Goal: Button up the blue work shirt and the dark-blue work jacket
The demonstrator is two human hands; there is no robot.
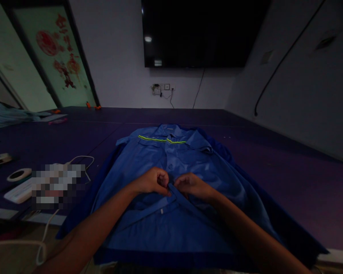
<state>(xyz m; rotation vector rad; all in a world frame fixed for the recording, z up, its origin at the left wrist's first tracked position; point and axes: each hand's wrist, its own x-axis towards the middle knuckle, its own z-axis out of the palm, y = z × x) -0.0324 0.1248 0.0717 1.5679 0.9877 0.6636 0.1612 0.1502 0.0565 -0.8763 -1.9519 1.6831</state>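
A blue short-sleeved work shirt [148,160] lies front up with its collar away from me. Yellow-green stripes cross its chest. My left hand [154,181] pinches the shirt's lower front edge on the left. Opposite it, my right hand [193,185] is closed on the other front edge, and the two edges meet between my fingers. Above my hands a button [170,166] shows on the placket. Below them the hem parts, and a small white label shows on the inside. A darker blue garment [103,171] spreads beneath the shirt.
The purple table [274,163] runs back to the wall, under a large dark screen [200,34]. To the left are a roll of tape [19,174], a white power strip [18,191] with a cable, and a blurred patch. Light blue cloth [8,114] lies at far left.
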